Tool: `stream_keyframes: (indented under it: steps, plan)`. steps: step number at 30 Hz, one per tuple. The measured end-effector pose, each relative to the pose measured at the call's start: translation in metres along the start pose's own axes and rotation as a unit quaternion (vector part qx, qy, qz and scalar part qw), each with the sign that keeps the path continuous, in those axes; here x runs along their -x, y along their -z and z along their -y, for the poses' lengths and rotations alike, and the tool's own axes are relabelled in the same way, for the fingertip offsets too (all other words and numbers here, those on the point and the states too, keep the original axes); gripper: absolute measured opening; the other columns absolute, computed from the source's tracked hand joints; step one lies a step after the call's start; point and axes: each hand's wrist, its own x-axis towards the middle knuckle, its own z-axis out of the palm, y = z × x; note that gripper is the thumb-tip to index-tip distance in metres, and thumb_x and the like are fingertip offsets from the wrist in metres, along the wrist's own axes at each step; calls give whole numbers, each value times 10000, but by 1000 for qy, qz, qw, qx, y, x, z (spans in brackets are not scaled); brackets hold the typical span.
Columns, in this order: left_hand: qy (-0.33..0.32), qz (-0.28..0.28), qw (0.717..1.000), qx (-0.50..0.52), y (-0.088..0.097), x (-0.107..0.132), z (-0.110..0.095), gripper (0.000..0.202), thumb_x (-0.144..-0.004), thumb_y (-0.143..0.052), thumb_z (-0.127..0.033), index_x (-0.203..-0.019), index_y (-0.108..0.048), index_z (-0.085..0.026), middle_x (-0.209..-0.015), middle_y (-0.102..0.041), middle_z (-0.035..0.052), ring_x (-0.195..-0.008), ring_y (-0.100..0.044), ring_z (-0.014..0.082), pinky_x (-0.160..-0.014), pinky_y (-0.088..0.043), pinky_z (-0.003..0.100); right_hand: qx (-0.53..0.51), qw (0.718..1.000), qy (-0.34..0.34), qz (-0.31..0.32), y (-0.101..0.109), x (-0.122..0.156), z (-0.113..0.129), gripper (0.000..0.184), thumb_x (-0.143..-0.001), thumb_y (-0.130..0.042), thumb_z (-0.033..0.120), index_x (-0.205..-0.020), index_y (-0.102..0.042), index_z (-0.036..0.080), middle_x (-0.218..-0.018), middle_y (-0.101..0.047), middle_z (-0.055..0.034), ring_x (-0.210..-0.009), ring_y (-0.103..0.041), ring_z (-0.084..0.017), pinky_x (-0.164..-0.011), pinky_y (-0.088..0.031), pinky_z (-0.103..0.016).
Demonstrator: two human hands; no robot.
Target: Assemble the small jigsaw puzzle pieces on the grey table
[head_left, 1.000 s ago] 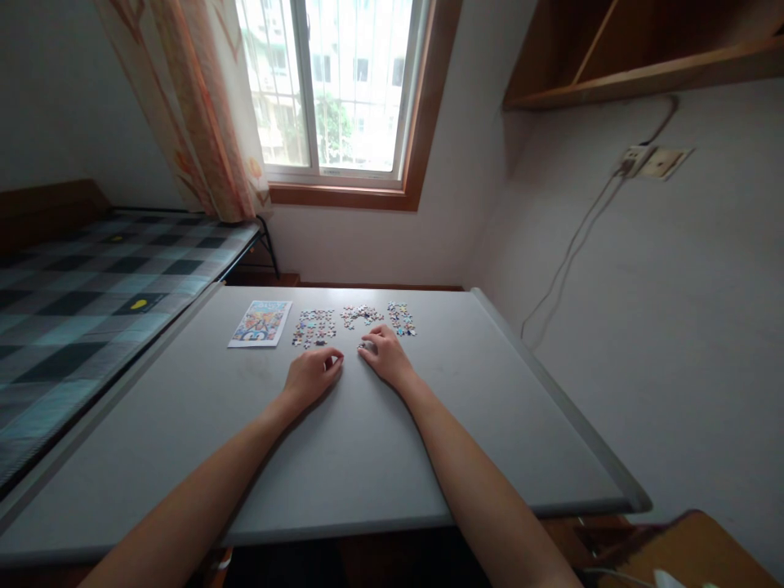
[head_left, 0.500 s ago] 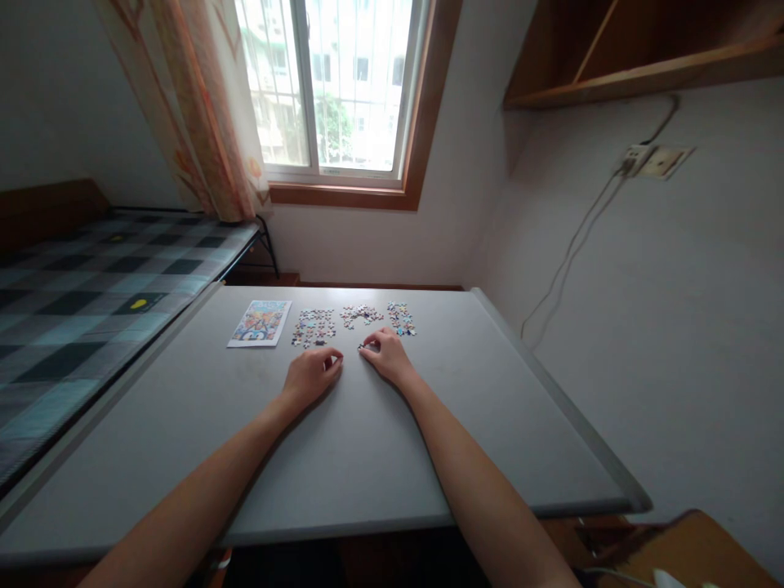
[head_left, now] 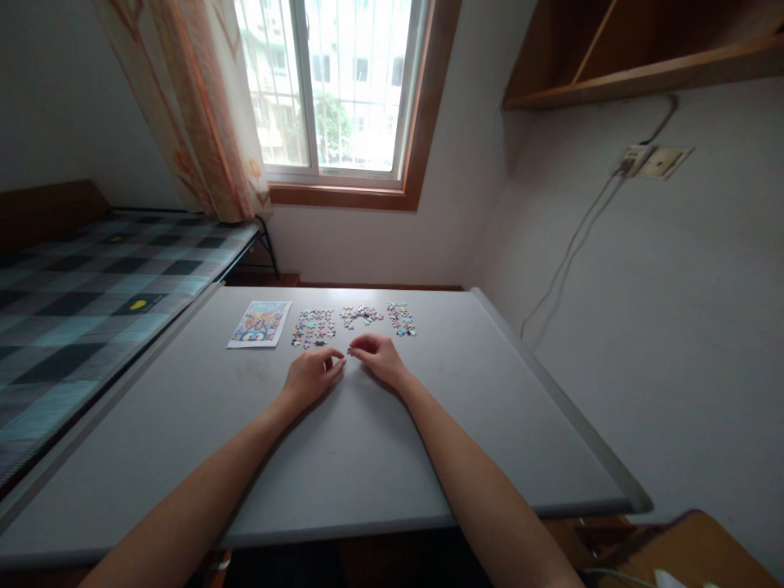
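Note:
My right hand (head_left: 378,356) pinches a small jigsaw puzzle piece (head_left: 349,351) between thumb and fingertips, low over the table. Close by on the left, my left hand (head_left: 311,376) rests on the tabletop with its fingers curled toward the thumb. Whatever those fingertips hold, if anything, is too small to make out. Beyond the hands lie loose puzzle pieces in three groups: a left group in rough rows (head_left: 315,325), a middle group (head_left: 361,315) and a right group (head_left: 402,318). Left of them lies a printed picture sheet (head_left: 260,323) with a colourful scene.
The grey table (head_left: 343,457) has raised side edges. A bed with a checked cover (head_left: 140,278) stands along its left side. Behind are a window (head_left: 355,90) and curtain (head_left: 202,114). A wooden shelf (head_left: 649,75) and a socket with a cable (head_left: 637,159) are on the right wall.
My right hand has moved a little to the left with the puzzle piece, closer to my left hand. My left hand has stayed almost in place.

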Motion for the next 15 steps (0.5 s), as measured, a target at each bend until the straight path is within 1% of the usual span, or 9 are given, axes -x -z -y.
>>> stream_keyframes:
  steps: [3,7,12,15]
  plan:
    - [-14,-3,1000,9,-2,0,2,242,-832,-535,-406,-865,-697,-229,-639,-624,-9,-573,-539,126,-560,-369,227,-10,1000,-3,7,-2,1,4,177,-696,-695,324,-732,-667,153,-693,-665,-24,-628,-585,-124,-621,-463,-254]
    - [-28,-12,1000,9,-4,-1,4,199,-828,-553,-367,-852,-687,-221,-649,-613,-14,-571,-526,117,-574,-375,223,-23,1000,-6,6,-2,2,7,215,-684,-712,362,-720,-670,154,-680,-663,-22,-608,-573,-117,-593,-456,-245]
    - [-55,-37,998,14,-3,0,4,183,-844,-547,-336,-811,-672,-206,-684,-597,-12,-590,-512,107,-607,-383,220,-58,998,0,11,-3,2,7,217,-666,-730,358,-711,-668,155,-686,-666,-19,-631,-581,-121,-638,-465,-259]
    - [-57,-50,997,21,-2,0,3,187,-851,-547,-341,-826,-669,-203,-693,-595,-11,-596,-509,105,-609,-383,217,-78,997,-10,9,-3,2,7,231,-647,-746,358,-713,-665,152,-668,-661,-15,-612,-575,-117,-616,-456,-254]
